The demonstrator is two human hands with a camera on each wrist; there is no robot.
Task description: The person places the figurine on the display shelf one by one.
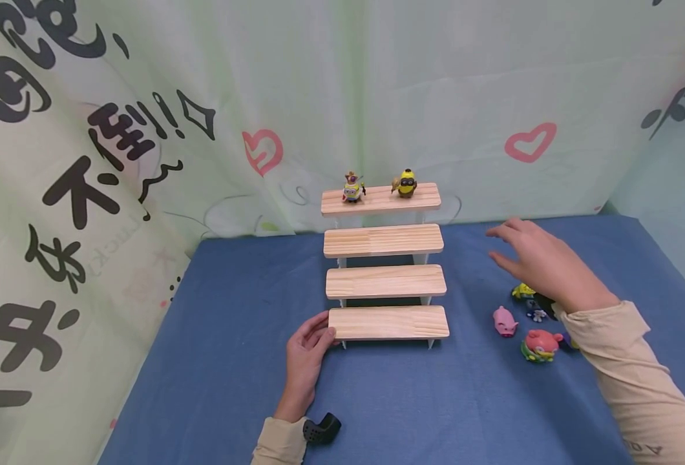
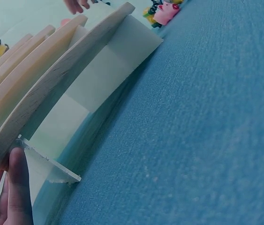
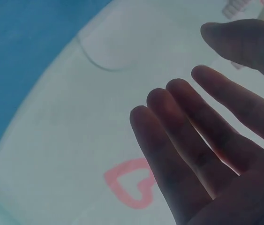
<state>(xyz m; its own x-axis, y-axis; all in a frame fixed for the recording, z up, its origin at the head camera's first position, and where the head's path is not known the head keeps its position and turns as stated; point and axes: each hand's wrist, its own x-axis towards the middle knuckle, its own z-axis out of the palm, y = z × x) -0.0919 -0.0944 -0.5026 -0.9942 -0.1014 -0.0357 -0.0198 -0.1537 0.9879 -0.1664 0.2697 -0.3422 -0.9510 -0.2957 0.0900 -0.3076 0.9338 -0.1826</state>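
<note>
A stepped wooden display stand (image 1: 386,281) with pale boards on clear supports stands on the blue cloth. My left hand (image 1: 306,352) pinches the left end of its lowest board (image 1: 389,323), thumb on one side and fingers beneath, as the left wrist view shows. Two minion figures are on the top board: one with a crown (image 1: 352,188) at left, one with a yellow cap (image 1: 405,184) at right. My right hand (image 1: 543,261) hovers right of the stand with fingers spread and nothing in them. Below it lie a pink pig (image 1: 505,321) and a pink-red toy figure (image 1: 541,345).
Beside the pig are a yellow toy (image 1: 523,291) and a small dark-blue and white figure (image 1: 536,311), partly hidden by my right wrist. A printed curtain (image 1: 435,77) hangs right behind the stand. Blue cloth (image 1: 232,303) covers the table.
</note>
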